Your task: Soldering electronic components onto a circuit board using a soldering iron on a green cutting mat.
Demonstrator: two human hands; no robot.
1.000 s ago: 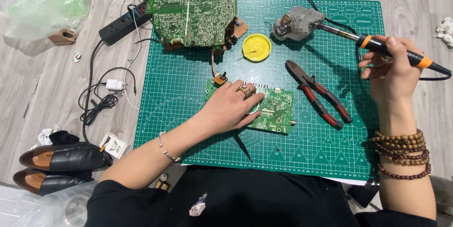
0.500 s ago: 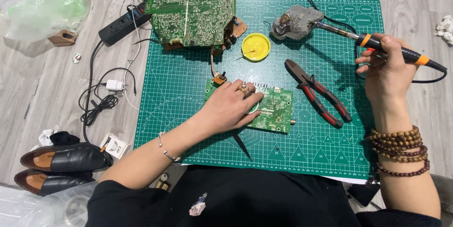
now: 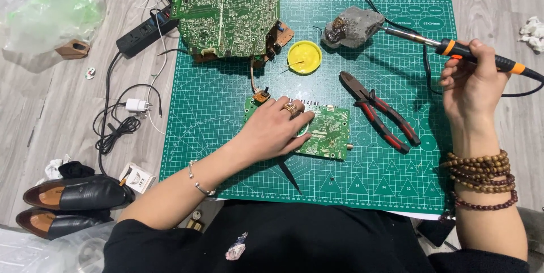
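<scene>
My left hand (image 3: 276, 128) lies flat on a small green circuit board (image 3: 327, 131) in the middle of a green cutting mat (image 3: 215, 114), pressing it down. My right hand (image 3: 473, 83) grips the orange-and-black handle of a soldering iron (image 3: 453, 49) at the right edge of the mat. The iron's metal tip points left toward a grey stone-like block (image 3: 354, 26) at the back of the mat. Red-handled pliers (image 3: 379, 111) lie between my two hands.
A large green circuit board (image 3: 229, 15) rests on the mat's back left corner. A yellow round tin (image 3: 304, 57) sits beside it. A black power strip (image 3: 144, 32), a white plug with cables (image 3: 135, 104), plastic bags and black shoes (image 3: 73, 193) lie on the wooden floor at left.
My right hand has lifted the soldering iron slightly toward the back. My left hand stays on the small board.
</scene>
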